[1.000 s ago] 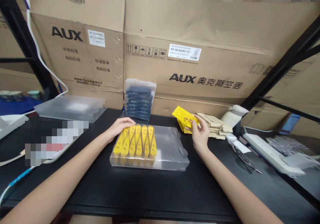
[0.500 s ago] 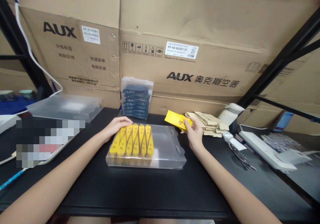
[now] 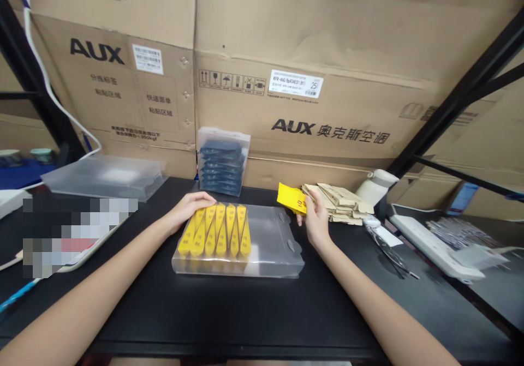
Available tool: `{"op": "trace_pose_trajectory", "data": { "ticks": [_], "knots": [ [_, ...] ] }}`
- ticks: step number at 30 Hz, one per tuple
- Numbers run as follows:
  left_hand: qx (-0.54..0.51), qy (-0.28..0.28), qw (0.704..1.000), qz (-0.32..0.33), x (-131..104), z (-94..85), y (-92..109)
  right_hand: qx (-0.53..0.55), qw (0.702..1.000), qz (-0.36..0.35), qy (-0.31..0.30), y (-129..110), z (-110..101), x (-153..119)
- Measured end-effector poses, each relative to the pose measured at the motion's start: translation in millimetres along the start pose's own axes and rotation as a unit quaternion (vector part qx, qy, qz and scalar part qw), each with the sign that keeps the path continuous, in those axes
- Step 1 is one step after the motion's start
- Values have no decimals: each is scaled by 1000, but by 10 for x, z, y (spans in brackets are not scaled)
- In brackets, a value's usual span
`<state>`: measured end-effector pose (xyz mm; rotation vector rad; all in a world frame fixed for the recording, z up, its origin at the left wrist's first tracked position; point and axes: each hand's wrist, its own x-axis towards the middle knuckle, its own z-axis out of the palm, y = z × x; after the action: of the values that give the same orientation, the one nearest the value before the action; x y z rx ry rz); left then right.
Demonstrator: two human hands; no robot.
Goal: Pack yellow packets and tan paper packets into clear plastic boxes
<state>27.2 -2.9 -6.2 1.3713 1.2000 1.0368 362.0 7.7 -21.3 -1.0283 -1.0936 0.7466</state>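
Extending left from the pinching right hand (image 3: 316,213) is a yellow packet (image 3: 291,198); the left hand (image 3: 189,210) touches the clear box (image 3: 272,240) at far left; its grip I cannot tell.

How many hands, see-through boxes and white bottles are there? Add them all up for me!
Hands: 2 (left hand, right hand)
Clear plastic boxes: 3 (front box with yellow packets, upright box with dark blue packets, left box)
White bottle: 1
Total: 6
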Motion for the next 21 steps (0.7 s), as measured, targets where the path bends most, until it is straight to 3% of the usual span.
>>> {"op": "trace_pose_trajectory", "data": {
  "ticks": [4, 9, 13, 19, 21],
  "knots": [
    [-3, 0, 1000, 3, 8, -3, -11, -1, 1000, 20, 17, -6, -21, 35],
    [-1, -1, 1000, 3, -1, -2, -3, 14, 994, 31, 108, 8, -89, 138],
    [-6, -2, 1000, 0, 5, -7, -7, 14, 990, 20, 140, -5, -136, 191],
    [-8, 0, 1000, 1, 35, -17, -45, -47, 977, -106, 181, -94, -197, 202],
    [-8, 2, 1000, 3, 39, -16, -53, -52, 975, -106, 189, -110, -218, 214]
  ]
}}
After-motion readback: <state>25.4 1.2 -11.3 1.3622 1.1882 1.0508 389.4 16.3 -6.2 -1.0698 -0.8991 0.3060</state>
